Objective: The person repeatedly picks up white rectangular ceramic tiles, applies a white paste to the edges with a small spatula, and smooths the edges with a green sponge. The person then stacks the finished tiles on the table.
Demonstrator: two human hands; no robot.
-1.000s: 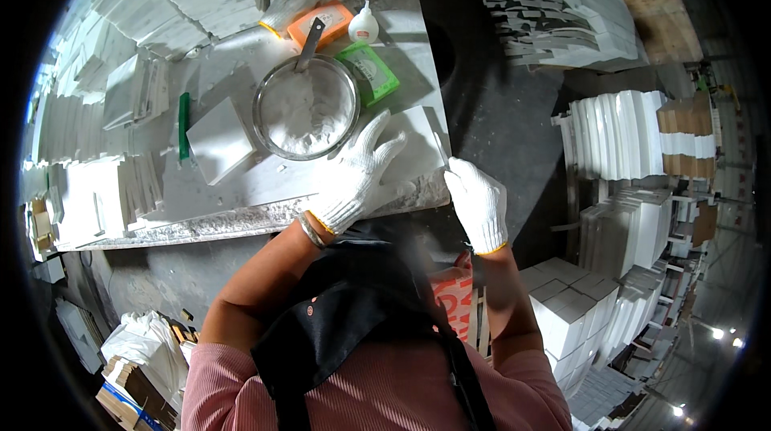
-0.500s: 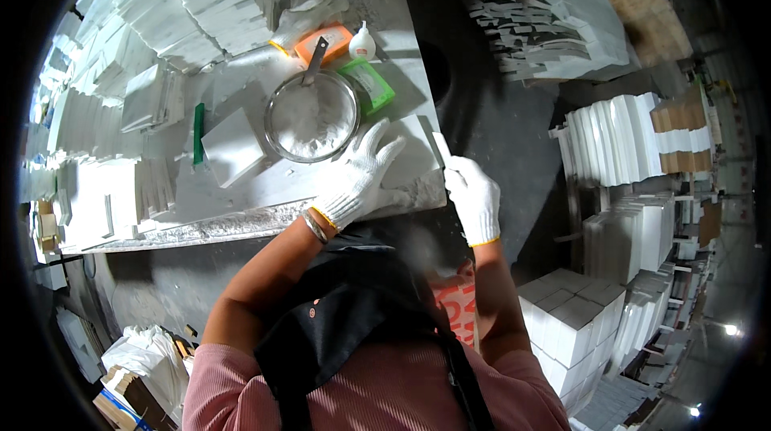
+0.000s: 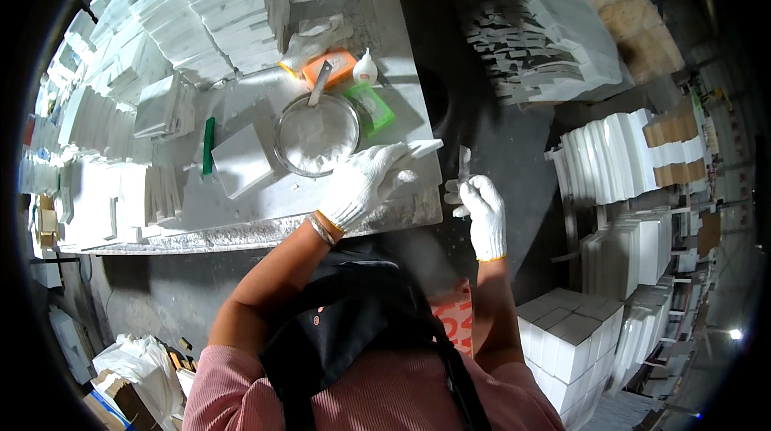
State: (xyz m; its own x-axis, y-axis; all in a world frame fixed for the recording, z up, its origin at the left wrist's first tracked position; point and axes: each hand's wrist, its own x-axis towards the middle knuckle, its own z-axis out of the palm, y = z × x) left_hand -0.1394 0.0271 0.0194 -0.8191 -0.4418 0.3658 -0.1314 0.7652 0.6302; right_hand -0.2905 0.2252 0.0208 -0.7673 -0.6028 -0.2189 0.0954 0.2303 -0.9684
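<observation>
My left hand (image 3: pixel 363 183), in a white glove, lies over the front edge of the grey worktable (image 3: pixel 241 232) and grips a small white stone piece (image 3: pixel 419 147) that sticks out to the right. Just off the table's right corner, my gloved right hand (image 3: pixel 484 208) holds a thin grey blade (image 3: pixel 464 163) upright, its tip close to the white piece. Behind my left hand stands a round metal bowl (image 3: pixel 317 135) of white paste with a tool handle (image 3: pixel 320 81) leaning in it.
A white square tile (image 3: pixel 241 159) and a green-handled tool (image 3: pixel 209 145) lie left of the bowl. An orange block (image 3: pixel 329 69), a green sponge (image 3: pixel 370 108) and a white squeeze bottle (image 3: pixel 365 69) sit behind it. White tile stacks (image 3: pixel 201 21) crowd the table; white slabs (image 3: pixel 610 158) and boxes (image 3: pixel 562 334) stand at right.
The view has tipped a little, so the table sits lower in the picture. Both hands stay at the table's right front corner; the white piece in my left hand now points right.
</observation>
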